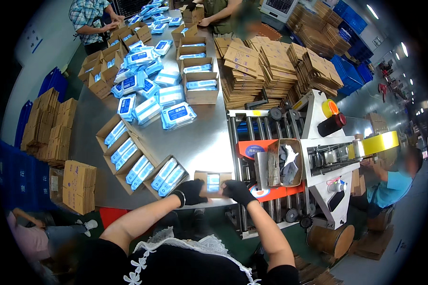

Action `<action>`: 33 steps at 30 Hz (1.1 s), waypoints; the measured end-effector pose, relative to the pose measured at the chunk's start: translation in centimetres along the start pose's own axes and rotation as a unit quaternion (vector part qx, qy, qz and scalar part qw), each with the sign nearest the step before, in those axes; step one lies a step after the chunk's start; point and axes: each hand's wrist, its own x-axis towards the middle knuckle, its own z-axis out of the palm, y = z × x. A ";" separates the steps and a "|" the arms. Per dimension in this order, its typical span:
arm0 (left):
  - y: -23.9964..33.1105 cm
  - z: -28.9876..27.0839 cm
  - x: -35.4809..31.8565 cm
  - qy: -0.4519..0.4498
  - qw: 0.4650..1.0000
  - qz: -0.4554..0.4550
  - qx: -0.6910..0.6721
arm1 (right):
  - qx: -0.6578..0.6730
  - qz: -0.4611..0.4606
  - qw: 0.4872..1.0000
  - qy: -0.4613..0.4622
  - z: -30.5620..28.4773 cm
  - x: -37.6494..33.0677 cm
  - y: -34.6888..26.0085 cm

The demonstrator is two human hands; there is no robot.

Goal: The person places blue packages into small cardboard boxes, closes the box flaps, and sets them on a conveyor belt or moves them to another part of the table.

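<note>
A small cardboard box (227,177) stands at the near edge of the steel table, with blue-and-white wipe packs (213,183) showing inside it. My left hand (192,193), in a black glove, grips the box's near left side by the flap. On the near right side, my black-gloved right hand (238,192) has its fingers closed on the same flap. The fingertips are slightly blurred. Just left of my left hand, an open carton (150,184) holds wipe packs standing on edge, and a row of similar filled cartons (110,153) runs up and left from it.
Loose wipe packs (178,115) are heaped mid-table, beside filled cartons (200,97). A roller sealing machine (318,142) with yellow tape adjoins the table's right edge. Flattened cartons (242,61) are stacked behind it. Two people work at the far end; another person (390,190) sits right.
</note>
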 end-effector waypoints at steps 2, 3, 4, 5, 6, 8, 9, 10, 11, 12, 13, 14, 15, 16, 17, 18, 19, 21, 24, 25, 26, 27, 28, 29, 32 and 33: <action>-1.5 2.6 -0.1 0.175 0.971 -0.106 -0.122 | -0.145 0.014 0.989 0.032 0.7 1.2 -0.1; -3.4 5.7 0.5 0.287 0.939 -0.068 -0.176 | -0.221 0.004 0.973 0.070 1.6 1.5 -1.1; -2.7 6.2 0.5 0.276 0.927 -0.157 -0.199 | -0.292 0.003 0.950 0.108 2.2 1.6 -1.8; -2.3 6.1 0.8 0.216 0.892 -0.220 -0.330 | -0.350 0.024 0.936 0.023 1.6 2.3 -3.4; -2.0 6.0 1.2 0.151 0.833 -0.277 -0.454 | -0.309 -0.015 0.946 0.099 1.3 2.9 -4.8; -2.4 6.8 2.1 0.145 0.839 -0.244 -0.465 | -0.224 -0.087 0.939 0.244 1.2 3.8 -6.5; -2.9 7.6 2.5 0.141 0.842 -0.228 -0.469 | -0.257 -0.090 0.930 0.248 1.8 4.5 -7.0; -3.6 8.3 3.3 0.169 0.858 -0.206 -0.438 | -0.290 -0.093 0.919 0.252 2.6 5.1 -7.3; -4.8 9.2 3.9 0.201 0.872 -0.188 -0.405 | -0.250 -0.078 0.938 0.225 5.0 4.5 -5.9; -6.1 10.0 4.3 0.221 0.861 -0.140 -0.436 | -0.245 -0.081 0.951 0.169 6.2 3.4 -5.4; -5.2 9.3 4.5 0.178 0.865 -0.142 -0.446 | -0.238 -0.098 0.953 0.159 6.1 2.2 -4.5; -3.3 7.9 4.5 0.134 0.867 -0.145 -0.457 | -0.230 -0.113 0.955 0.147 5.3 1.1 -3.4; -1.5 6.5 4.1 0.038 0.807 -0.198 -0.554 | -0.256 -0.085 0.954 0.130 4.6 1.1 -2.8; 0.5 5.0 2.9 0.079 0.745 -0.162 -0.642 | -0.243 -0.098 0.950 0.171 4.0 0.9 -2.5; 2.4 2.8 1.4 0.131 0.878 -0.084 -0.452 | -0.257 -0.063 0.946 0.189 3.3 0.8 -1.8; 4.1 0.7 -0.7 0.174 0.957 -0.008 -0.233 | -0.268 -0.028 0.941 0.205 2.7 0.4 -1.0; 5.0 -1.0 -3.1 0.296 0.948 0.019 -0.113 | -0.271 -0.025 0.934 0.230 1.9 0.0 0.5; 4.2 -2.8 -7.0 0.430 0.902 -0.007 0.041 | -0.283 0.003 0.927 0.248 0.1 -0.5 2.0; -2.4 0.8 -8.4 0.279 0.941 -0.162 0.099 | -0.341 0.006 0.907 0.245 -1.9 -0.8 2.3; -3.0 1.4 -8.4 0.366 0.917 -0.089 0.128 | -0.341 0.012 0.903 0.261 -2.1 -1.1 2.7; -3.2 1.2 -8.5 0.336 0.929 -0.079 0.130 | -0.394 -0.018 0.869 0.298 -2.3 -1.0 0.4; -2.9 1.0 -8.4 0.302 0.942 -0.062 0.129 | -0.317 -0.036 0.893 0.317 -1.4 -0.5 -1.7; -2.7 0.6 -8.1 0.267 0.954 -0.045 0.128 | -0.238 -0.053 0.911 0.333 0.2 0.1 -3.5; -2.1 0.0 -7.6 0.218 0.967 0.000 0.130 | -0.160 -0.069 0.938 0.299 2.3 0.3 -3.1; -0.9 -0.2 -6.1 0.166 0.970 0.083 0.156 | -0.084 -0.033 0.970 0.226 5.4 2.5 -7.7; -1.2 -0.8 -5.7 0.331 0.925 0.153 0.112 | -0.116 -0.019 0.965 0.237 5.2 2.8 -7.8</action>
